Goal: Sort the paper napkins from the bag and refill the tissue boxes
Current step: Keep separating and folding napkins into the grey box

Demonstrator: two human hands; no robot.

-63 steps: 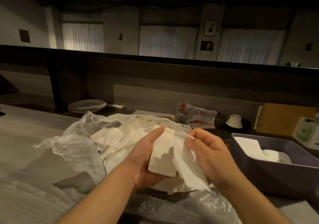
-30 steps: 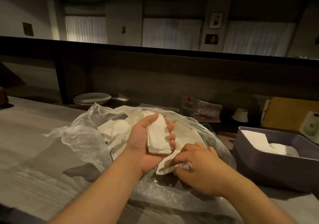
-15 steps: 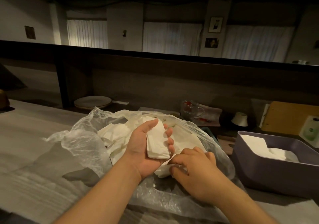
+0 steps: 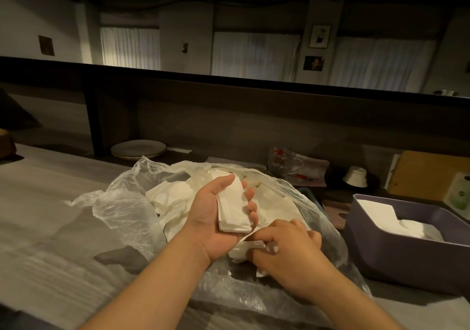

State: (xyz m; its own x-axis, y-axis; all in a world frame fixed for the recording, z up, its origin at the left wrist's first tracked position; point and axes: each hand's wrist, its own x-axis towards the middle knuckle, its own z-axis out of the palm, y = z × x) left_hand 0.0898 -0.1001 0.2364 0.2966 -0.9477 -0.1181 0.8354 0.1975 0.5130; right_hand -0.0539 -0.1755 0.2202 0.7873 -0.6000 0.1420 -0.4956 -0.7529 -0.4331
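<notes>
Holding: left hand (image 4: 216, 217) palm up, fingers (image 4: 250, 206) and thumb curled round a folded napkin stack (image 4: 232, 209), over the bag
Right hand: right hand (image 4: 290, 256) palm down, fingers curled in, pinching a loose napkin (image 4: 245, 249) low in the bag mouth, just beside the left palm
Napkin stack: white soft paper, flat oblong fold, layered edges showing at the near end
Bag: plastic bag (image 4: 122, 202), thin, clear, crinkly, glossy; lies open on the bench (image 4: 50, 228); holds a messy heap of white napkins (image 4: 170, 195)
Bench: grey, matte, faint wood-grain streaks
Tissue box: tissue box (image 4: 396, 251), dull purple, smooth, rounded corners, open top; right of the bag, apart from both hands; white napkins inside (image 4: 386, 215), uneven
Behind: stacked round pale plates (image 4: 138, 149); clear glass mug (image 4: 283, 161), red inside; small white bowl upside down (image 4: 356, 175); tan board (image 4: 429, 174) leaning on the dark back wall
In the way: bag film covers part of the heap; right hand hides most of its napkin
</notes>
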